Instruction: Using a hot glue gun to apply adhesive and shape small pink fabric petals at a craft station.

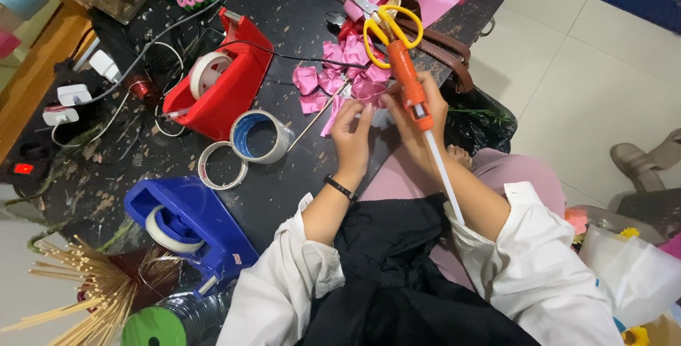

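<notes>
Where hands (pixel 383 123) work, black table (pixel 298 20) meets tiles (pixel 596 84).

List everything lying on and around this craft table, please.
glue gun: one, orange, in right hand
ribbon piece: one, pink, table edge
scissors: one, yellow-handled, above ribbon
tape dispenser: one, red, table centre
second tape dispenser: one, blue, near corner
tape rolls: two, loose, between dispensers
wooden sticks: bundle, tan, lower left
table: one, black
left hand: on ribbon
right hand: grips glue gun
</notes>
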